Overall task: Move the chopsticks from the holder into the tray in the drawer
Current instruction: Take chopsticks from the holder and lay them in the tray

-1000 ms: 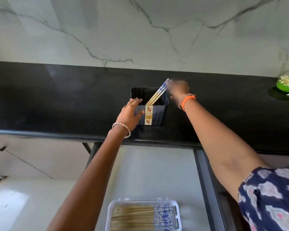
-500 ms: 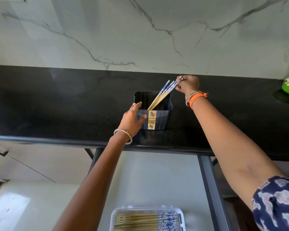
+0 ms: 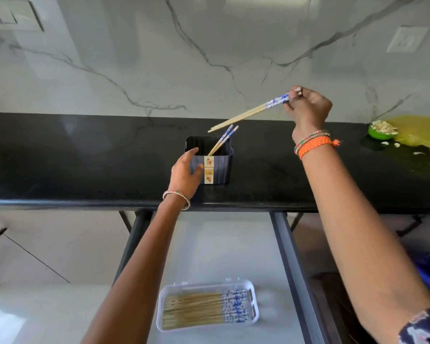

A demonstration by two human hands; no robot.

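A dark square holder (image 3: 217, 167) with a flowered label stands on the black counter. My left hand (image 3: 185, 173) grips its left front corner. Two chopsticks (image 3: 222, 140) with blue-patterned tops still lean inside it. My right hand (image 3: 307, 108) pinches the blue ends of a pair of chopsticks (image 3: 246, 114), lifted clear above and to the right of the holder, tips pointing down-left. A clear plastic tray (image 3: 255, 304) lies in the open drawer below, holding several chopsticks side by side.
The black counter (image 3: 85, 157) runs across under a marble wall. A green bowl (image 3: 380, 131) with pale pieces and a yellow patch sit at its far right. The open drawer (image 3: 293, 269) has dark metal side rails.
My right hand has pulled a pair of chopsticks up and to the right, out of the holder. My left hand has stayed on the holder.
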